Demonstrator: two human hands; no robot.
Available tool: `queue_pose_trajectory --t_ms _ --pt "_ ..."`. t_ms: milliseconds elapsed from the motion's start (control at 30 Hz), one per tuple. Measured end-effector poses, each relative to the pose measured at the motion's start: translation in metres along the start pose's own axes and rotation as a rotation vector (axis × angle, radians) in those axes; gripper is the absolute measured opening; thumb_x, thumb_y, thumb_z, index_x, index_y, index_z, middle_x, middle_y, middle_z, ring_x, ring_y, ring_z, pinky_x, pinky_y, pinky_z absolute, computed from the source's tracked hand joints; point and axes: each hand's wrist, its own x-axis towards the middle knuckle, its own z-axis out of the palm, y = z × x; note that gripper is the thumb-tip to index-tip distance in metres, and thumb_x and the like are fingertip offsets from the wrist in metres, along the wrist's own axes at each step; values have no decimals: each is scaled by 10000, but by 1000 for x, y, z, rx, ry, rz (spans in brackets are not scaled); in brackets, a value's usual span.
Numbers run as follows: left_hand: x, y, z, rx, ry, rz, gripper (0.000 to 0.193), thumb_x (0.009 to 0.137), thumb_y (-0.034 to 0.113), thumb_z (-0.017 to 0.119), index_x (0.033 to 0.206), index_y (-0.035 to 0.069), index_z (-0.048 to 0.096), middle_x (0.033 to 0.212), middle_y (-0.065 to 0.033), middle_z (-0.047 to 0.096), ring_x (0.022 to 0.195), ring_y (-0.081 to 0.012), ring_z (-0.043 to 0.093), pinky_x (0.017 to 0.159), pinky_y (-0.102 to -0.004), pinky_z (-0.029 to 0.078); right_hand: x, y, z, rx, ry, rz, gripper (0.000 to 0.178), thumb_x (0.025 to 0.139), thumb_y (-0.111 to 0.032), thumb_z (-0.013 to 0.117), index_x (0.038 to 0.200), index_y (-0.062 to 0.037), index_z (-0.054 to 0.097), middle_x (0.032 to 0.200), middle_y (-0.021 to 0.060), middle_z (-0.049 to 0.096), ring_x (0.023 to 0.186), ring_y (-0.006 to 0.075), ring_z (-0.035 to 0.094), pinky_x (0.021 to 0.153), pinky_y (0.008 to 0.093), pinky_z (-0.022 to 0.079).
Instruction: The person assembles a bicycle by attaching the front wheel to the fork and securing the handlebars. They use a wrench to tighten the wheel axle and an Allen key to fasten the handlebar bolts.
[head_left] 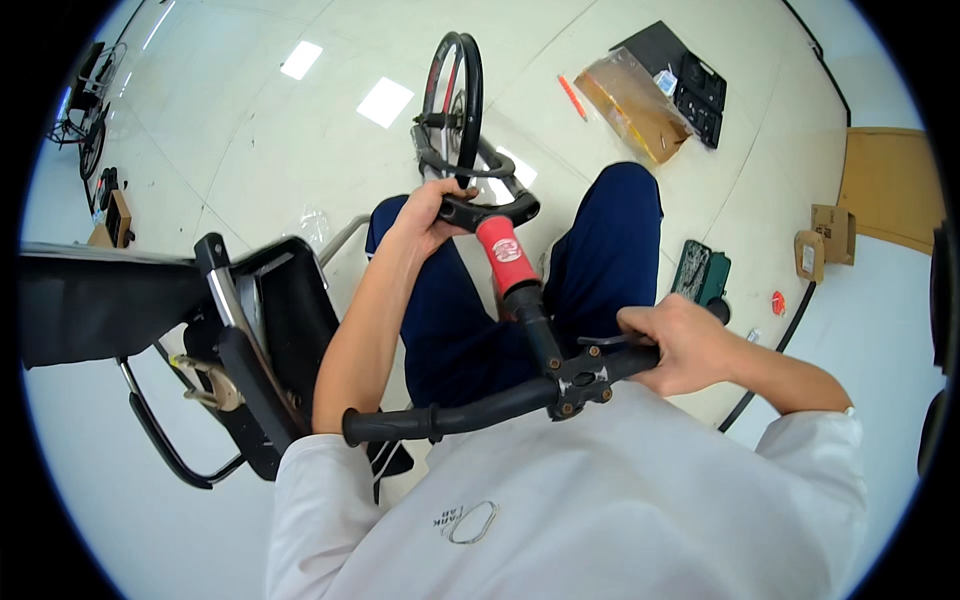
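Observation:
A small bike stands between my knees, its black handlebar across my lap and its red head tube sloping away from me. My right hand is closed around the handlebar's right end. A thin dark lever sticks out from under its fingers toward the stem clamp, which has several bolts. My left hand grips the side of the black fork crown below the red tube; some of its fingers are hidden. Past it rises a black-tyred wheel. The left handlebar grip rests over my left upper arm.
On the left stands a black chair with metal arms. Ahead right, a clear plastic bag with brown cardboard lies by an open black tool case. A green toolbox sits right of my knee, with cardboard boxes along the wall.

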Motion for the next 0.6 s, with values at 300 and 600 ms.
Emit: queue_pose_trajectory --t_ms 300,600 --pt "-10 -17 -19 -175 -91 64 138 846 89 568 958 10 573 922 -133 633 831 -271 680 745 -445 608 -7 -4 38 90 123 47 224 636 -80 702 720 -35 499 542 136 486 505 338 527 469 401 378" --pt "1 -48 -23 -318 -126 66 113 844 101 570 916 16 551 966 -131 631 913 -281 635 820 -511 540 -15 -25 30 -38 92 77 234 626 -101 707 730 -52 503 515 95 478 470 326 512 446 397 370"
